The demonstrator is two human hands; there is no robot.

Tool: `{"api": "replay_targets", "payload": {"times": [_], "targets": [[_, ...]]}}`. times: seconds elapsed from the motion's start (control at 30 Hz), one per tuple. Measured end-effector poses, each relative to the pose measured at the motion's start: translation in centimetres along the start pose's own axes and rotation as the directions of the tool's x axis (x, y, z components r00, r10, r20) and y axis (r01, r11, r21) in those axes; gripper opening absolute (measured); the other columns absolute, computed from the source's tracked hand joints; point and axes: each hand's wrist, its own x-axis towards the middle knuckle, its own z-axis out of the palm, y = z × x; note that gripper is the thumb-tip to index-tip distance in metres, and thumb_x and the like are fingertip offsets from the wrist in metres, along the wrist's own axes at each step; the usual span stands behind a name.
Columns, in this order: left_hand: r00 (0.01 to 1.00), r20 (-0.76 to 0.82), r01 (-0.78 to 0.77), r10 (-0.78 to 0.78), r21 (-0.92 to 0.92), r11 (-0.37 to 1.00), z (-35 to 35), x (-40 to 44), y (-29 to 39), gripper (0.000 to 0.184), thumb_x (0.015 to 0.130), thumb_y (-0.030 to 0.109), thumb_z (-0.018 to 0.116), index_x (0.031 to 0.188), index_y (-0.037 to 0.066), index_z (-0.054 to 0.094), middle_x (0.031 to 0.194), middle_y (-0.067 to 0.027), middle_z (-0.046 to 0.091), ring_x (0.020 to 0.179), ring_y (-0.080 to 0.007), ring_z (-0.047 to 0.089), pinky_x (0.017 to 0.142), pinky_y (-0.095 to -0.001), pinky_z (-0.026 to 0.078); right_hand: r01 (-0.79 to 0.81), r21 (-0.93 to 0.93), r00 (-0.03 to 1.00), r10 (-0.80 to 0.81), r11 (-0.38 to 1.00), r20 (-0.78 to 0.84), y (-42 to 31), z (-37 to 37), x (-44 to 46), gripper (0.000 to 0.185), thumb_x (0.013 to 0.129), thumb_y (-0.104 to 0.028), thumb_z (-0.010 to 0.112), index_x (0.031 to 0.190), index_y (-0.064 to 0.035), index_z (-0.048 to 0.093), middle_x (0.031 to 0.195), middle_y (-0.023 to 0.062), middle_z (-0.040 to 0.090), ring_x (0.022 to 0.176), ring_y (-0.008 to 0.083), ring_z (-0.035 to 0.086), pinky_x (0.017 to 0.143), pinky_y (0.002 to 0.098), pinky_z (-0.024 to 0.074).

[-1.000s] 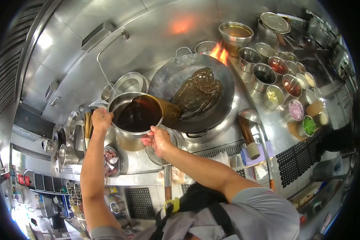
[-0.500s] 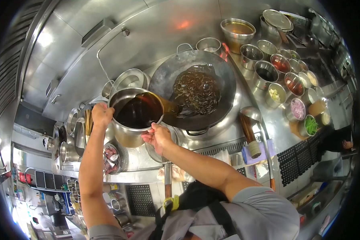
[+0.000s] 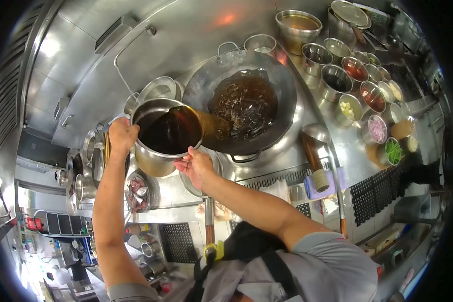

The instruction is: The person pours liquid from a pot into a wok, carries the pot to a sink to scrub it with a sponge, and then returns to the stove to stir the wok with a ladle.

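Between my hands, a deep steel pot (image 3: 158, 165) of dark brown liquid (image 3: 173, 132) tips to the right. A brown stream (image 3: 212, 125) runs over its rim into the large dark wok (image 3: 199, 95), where the liquid pool (image 3: 249, 98) looks rippled. My left hand (image 3: 123, 137) is closed on the pot's left edge. On the near right side, my right hand (image 3: 196, 168) pinches the pot at its rim, thumb on top; some of its fingers are partly spread below. The exact grip points are partly hidden by the hands.
Small steel tubs of sauces and chopped ingredients (image 3: 376, 128) stand at the right. A ladle (image 3: 315, 133) and a bamboo brush (image 3: 318, 178) lie by the wok. A bowl of meat-like pieces (image 3: 137, 193) is below the pot. A strainer handle (image 3: 209, 221) sticks out over the counter edge.
Liquid keeps flowing from the pot, and the pool in the wok is wider and smoother. Both hands keep their hold. The whole view has shifted slightly.
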Motion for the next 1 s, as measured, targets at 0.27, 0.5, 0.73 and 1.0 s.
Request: {"api": "replay_targets", "payload": {"times": [0.27, 0.5, 0.73, 1.0], "targets": [[0.997, 0.039, -0.063, 0.060, 0.060, 0.996, -1.0, -0.1, 2.1, 0.028, 0.067, 0.021, 0.067, 0.061, -0.001, 0.051, 0.063, -0.0240, 0.057, 0.064, -0.0404, 0.058, 0.064, -0.0450, 0.047, -0.054, 0.070, 0.995, 0.048, 0.996, 0.087, 0.4, -1.0, 0.7, 0.019, 0.098, -0.023, 0.052, 0.097, -0.0044, 0.048, 0.089, 0.0096, 0.051, 0.079, 0.0291, 0.062, 0.076, 0.0430, 0.0543], [0.996, 0.050, -0.074, 0.068, 0.115, 0.991, -1.1, 0.3, 4.3, 0.027, 0.067, 0.020, 0.066, 0.062, -0.001, 0.050, 0.061, -0.0234, 0.056, 0.063, -0.0404, 0.057, 0.063, -0.0448, 0.047, -0.059, 0.137, 0.996, 0.050, 0.989, 0.072, 0.0, -1.1, 0.3, 0.020, 0.097, -0.022, 0.052, 0.095, -0.0025, 0.048, 0.089, 0.0123, 0.052, 0.081, 0.0313, 0.063, 0.076, 0.0434, 0.0554], [0.989, 0.070, -0.137, 0.128, 0.149, 0.979, -0.9, 1.0, 5.5, 0.026, 0.067, 0.019, 0.065, 0.062, -0.001, 0.049, 0.060, -0.0228, 0.054, 0.060, -0.0405, 0.055, 0.062, -0.0447, 0.046, -0.097, 0.151, 0.995, 0.093, 0.984, 0.028, -0.2, -1.0, 0.8, 0.026, 0.100, -0.023, 0.046, 0.083, -0.0037, 0.052, 0.081, 0.0150, 0.061, 0.085, 0.0336, 0.067, 0.076, 0.0419, 0.0554], [0.975, 0.110, -0.210, 0.193, 0.165, 0.964, -0.8, 1.7, 6.6, 0.028, 0.069, 0.019, 0.065, 0.063, -0.002, 0.048, 0.060, -0.0236, 0.051, 0.058, -0.0412, 0.050, 0.060, -0.0451, 0.044, -0.141, 0.207, 0.986, 0.120, 0.968, 0.113, 0.0, -1.8, 1.5, 0.025, 0.098, -0.022, 0.050, 0.107, 0.0011, 0.046, 0.090, 0.0136, 0.053, 0.082, 0.0311, 0.065, 0.072, 0.0409, 0.0559]]}}
